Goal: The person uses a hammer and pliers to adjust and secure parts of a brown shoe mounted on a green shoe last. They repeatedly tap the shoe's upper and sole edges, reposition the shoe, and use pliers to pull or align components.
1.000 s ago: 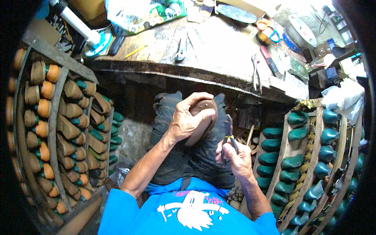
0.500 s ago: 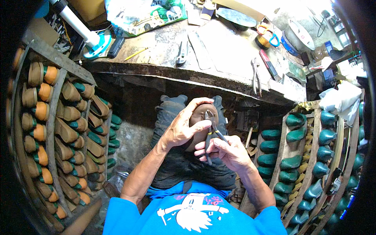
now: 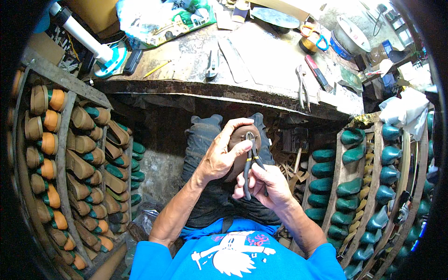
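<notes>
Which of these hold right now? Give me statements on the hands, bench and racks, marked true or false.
1. The right hand holds pliers. True.
2. The left hand is empty. False: the left hand grips a brown shoe piece.
3. A yellow pencil lies on the workbench. True.
4. Orange-tipped shoe forms fill the right-hand rack. False: the orange-tipped shoe forms are in the left-hand rack.

T-shirt point(image 3: 289, 261): bright blue, short sleeves point(image 3: 151, 259) | print: white cartoon figure point(image 3: 232, 261) — pink marks point(image 3: 258, 240) beside | trousers point(image 3: 202, 140): dark, creased — dark strip point(image 3: 227, 225) at waist | left hand point(image 3: 219, 156), right hand point(image 3: 271, 185): bare
</notes>
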Motion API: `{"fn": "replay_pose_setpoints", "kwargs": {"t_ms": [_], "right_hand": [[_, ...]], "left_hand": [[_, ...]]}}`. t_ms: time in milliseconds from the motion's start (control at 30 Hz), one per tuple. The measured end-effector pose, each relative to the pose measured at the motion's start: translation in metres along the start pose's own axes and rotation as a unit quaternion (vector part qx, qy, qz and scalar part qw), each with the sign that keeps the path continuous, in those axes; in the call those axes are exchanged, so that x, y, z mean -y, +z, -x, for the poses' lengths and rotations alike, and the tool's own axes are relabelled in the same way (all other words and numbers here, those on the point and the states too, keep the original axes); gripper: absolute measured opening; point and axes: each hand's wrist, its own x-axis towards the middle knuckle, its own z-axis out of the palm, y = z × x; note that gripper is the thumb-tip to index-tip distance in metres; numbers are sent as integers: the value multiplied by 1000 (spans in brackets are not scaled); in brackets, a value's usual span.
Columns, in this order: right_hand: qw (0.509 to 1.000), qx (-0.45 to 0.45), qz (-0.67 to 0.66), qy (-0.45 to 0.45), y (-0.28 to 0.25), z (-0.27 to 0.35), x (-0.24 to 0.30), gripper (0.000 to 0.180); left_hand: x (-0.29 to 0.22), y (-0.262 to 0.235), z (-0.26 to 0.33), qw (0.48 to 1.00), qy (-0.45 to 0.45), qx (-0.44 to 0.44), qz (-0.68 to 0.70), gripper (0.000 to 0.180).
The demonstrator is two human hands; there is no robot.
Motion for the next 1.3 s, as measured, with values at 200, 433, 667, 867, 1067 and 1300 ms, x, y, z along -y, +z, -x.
{"fn": "replay_pose_setpoints", "kwargs": {"t_ms": [200,433,667,867,1067,1300], "right_hand": [[566,-99,779,-251,-41,-20,24,14],[426,6,750,-505,-59,-50,86,18],[394,-33,845,-361,33,-197,127,25],[229,-51,885,-403,83,-333,107,28],[427,-272,811,-293,14,-225,171,40],[350,-397,823,-207,-137,-132,229,75]], "left_hand": [[9,-5,-4,998,3,0,55,62],[27,-5,-14,995,83,-57,-2,53],[14,-5,-9,991,90,-28,-94,65],[30,-11,-5,995,73,-59,-36,60],[22,-19,-3,992,58,-104,-34,44],[5,-20,-1,991,81,-40,-98,57]]}}
